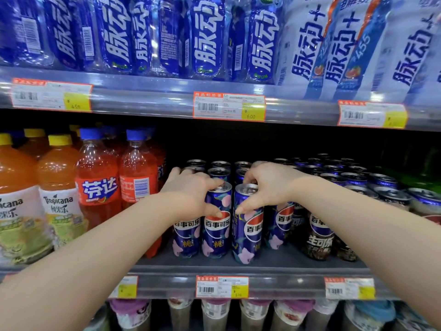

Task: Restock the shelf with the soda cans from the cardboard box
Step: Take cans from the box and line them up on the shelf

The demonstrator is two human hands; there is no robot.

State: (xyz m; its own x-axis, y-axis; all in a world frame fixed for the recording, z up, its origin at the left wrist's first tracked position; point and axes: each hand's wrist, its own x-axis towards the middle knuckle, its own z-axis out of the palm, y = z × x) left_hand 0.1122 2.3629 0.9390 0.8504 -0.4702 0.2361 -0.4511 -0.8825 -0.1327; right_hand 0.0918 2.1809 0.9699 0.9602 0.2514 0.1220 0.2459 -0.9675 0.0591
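Observation:
Tall blue peach soda cans stand in rows on the middle shelf [250,268]. My left hand [191,189] grips the top of one front can [216,231], thumb down its side. My right hand [267,185] grips the top of the can beside it [247,231], which stands slightly forward of the row. Both cans are upright on the shelf. More cans of the same kind stand behind them and to either side. The cardboard box is not in view.
Orange and red drink bottles [97,187] stand to the left of the cans. Dark short cans [358,185] fill the shelf to the right. Blue bottles [207,37] line the shelf above, cups [214,314] the shelf below. Price tags hang on the shelf edges.

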